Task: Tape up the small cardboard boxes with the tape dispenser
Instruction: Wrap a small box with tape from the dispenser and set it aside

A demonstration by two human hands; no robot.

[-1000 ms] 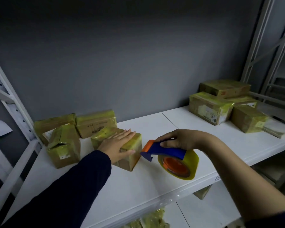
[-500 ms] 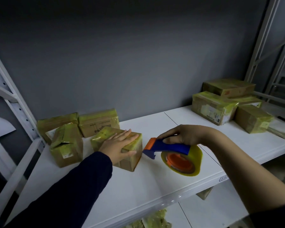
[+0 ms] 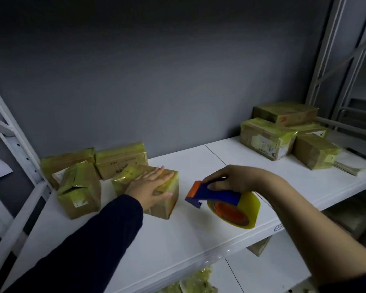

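Note:
A small cardboard box (image 3: 167, 205) wrapped in yellowish tape stands on the white shelf (image 3: 178, 235), left of centre. My left hand (image 3: 149, 188) lies flat on its top with straight fingers and the thumb down its near side. My right hand (image 3: 232, 179) grips the blue handle of the tape dispenser (image 3: 218, 200). The dispenser has an orange tip, and its yellow roll rests on the shelf. Its tip points at the box, a short gap away.
Three more taped boxes (image 3: 79, 189) crowd the shelf's back left. A stack of taped boxes (image 3: 268, 140) and a flat white packet (image 3: 355, 166) sit at the right. Metal uprights (image 3: 15, 144) frame both ends. A lower shelf (image 3: 268, 271) holds more packages.
Both hands hold nearly the same pose. The dispenser has shifted slightly right and away from the box, and the view has moved a little.

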